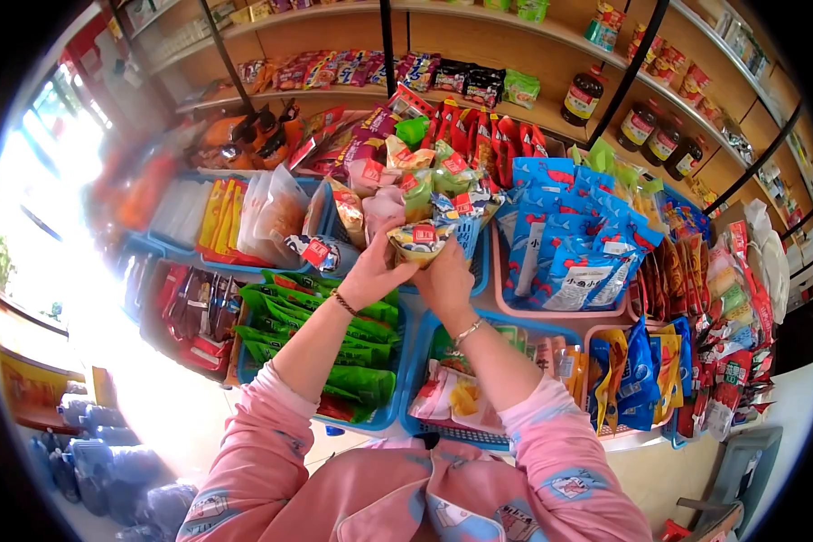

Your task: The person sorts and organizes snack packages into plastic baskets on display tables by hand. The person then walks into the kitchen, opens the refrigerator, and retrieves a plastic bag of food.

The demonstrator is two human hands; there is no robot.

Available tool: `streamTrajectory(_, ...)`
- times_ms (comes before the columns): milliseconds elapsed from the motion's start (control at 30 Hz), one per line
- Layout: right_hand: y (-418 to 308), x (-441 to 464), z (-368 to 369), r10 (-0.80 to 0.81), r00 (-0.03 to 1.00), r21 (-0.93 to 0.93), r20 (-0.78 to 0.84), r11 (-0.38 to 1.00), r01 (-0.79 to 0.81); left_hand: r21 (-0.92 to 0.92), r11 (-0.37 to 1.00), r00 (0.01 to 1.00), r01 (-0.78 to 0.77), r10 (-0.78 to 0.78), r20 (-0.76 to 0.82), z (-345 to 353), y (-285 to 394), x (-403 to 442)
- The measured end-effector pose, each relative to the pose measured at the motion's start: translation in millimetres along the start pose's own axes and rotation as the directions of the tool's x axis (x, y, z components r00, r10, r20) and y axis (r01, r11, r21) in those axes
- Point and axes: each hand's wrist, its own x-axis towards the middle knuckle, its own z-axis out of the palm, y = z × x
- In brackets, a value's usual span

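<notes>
Both hands meet over a blue basket of small snack bags near the middle of the head view. My left hand [375, 266], with a dark bracelet, grips the left side of a yellowish snack bag [422, 238] with a red label. On the bag's other side, my right hand [444, 278], wearing a light bracelet, has its fingers closed on it too. Similar bags in pink [368, 175] and green [417, 194] are heaped just behind. A dark-and-white bag [321, 253] lies left of my left hand. The fingertips are partly hidden by the bag.
Blue fish-snack bags [565, 230] fill a pink basket at right. Green packets [325, 339] sit in a blue basket below my left forearm. Another blue basket [409, 397] with pink packs is under my right forearm. Wooden shelves [551, 113] with dark jars [584, 95] stand behind.
</notes>
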Motion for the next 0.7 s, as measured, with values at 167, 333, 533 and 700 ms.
streamTrajectory(167, 21, 7, -19, -0.111, 0.966, -0.056, 0.235, 0.99, 0.128, 0.843, 0.433, 0.893, 0.318, 0.162, -0.42, -5, -13, 22)
streamTrajectory(333, 45, -50, -97, -0.314, 0.837, 0.109, 0.448, 0.948, 0.297, 0.876, 0.184, 0.88, 0.446, 0.087, -0.466, 1, -4, 24)
streamTrajectory(533, 67, -168, -117, -0.208, 0.691, -0.304, 0.692, 0.784, 0.54, 0.843, 0.421, 0.918, 0.336, 0.052, -0.392, -3, -5, 7)
streamTrajectory(700, 49, -149, -150, 0.008, 0.772, -0.213, 0.636, 0.963, 0.165, 0.865, 0.465, 0.937, 0.187, 0.182, -0.3, -4, 1, -11)
